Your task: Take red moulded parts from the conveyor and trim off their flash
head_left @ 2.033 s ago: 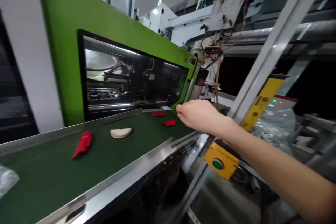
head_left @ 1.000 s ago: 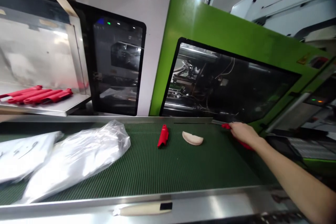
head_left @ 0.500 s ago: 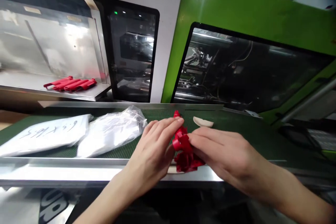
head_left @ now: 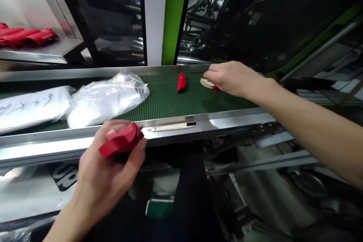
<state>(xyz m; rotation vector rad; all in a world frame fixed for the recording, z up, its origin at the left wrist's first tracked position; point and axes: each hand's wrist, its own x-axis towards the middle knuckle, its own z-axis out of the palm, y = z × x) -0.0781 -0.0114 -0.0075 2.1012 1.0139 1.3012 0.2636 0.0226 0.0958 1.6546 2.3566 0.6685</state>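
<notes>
My left hand (head_left: 110, 162), in front of the conveyor's near rail, is closed around a red moulded plastic part (head_left: 121, 140). My right hand (head_left: 229, 77) reaches over the belt with its fingers pinched together. A small red plastic piece (head_left: 216, 89) shows just under those fingertips, mostly hidden by them. Beside it lies a cream half-round piece (head_left: 207, 83), partly covered by the hand. Another red plastic part (head_left: 182, 82) rests by itself on the green ribbed belt (head_left: 161, 100), between my two hands.
A craft knife (head_left: 176, 126) with a pale handle lies on the metal rail. White plastic bags (head_left: 104, 100) cover the belt's left side. Several red parts (head_left: 28, 37) sit on a metal shelf at upper left. A machine with dark windows (head_left: 241, 19) stands behind the belt.
My hands have moved apart: the left toward me with a red part, the right out to the cream piece. A red part now stands alone on the belt, and the view has tilted down.
</notes>
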